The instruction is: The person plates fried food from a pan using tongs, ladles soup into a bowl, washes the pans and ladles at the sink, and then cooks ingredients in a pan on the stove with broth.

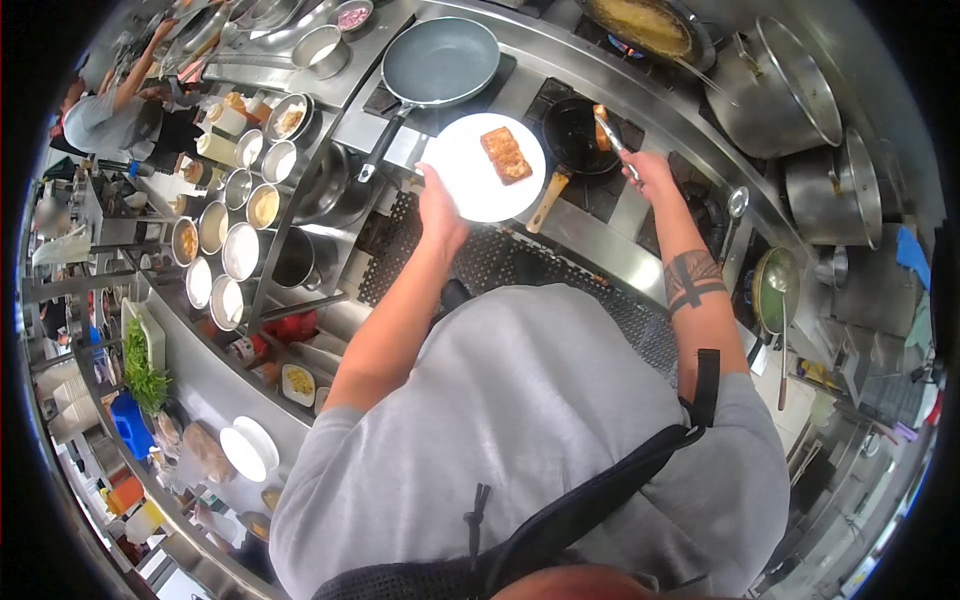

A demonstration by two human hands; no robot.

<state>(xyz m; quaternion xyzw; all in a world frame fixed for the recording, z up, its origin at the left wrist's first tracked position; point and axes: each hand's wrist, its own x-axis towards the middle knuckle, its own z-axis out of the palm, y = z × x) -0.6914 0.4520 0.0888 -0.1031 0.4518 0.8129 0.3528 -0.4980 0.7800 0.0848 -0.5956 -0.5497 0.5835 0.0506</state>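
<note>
My left hand (441, 212) grips the left edge of a round white plate (464, 165). One browned, rectangular piece of food (506, 156) lies on the plate. My right hand (648, 174) is closed on metal tongs (614, 138), whose tips are at a second browned piece (602, 128) at the right side of a small black pan (568, 142). That pan rests on the stove, its wooden handle (547, 204) pointing toward me, just right of the plate.
A grey frying pan (441, 62) sits behind the plate. Large steel pots (770, 95) and a pan of oil (640, 25) stand at the back right. Several ingredient containers (241, 250) are at left. Another person (105, 120) is at the far upper left.
</note>
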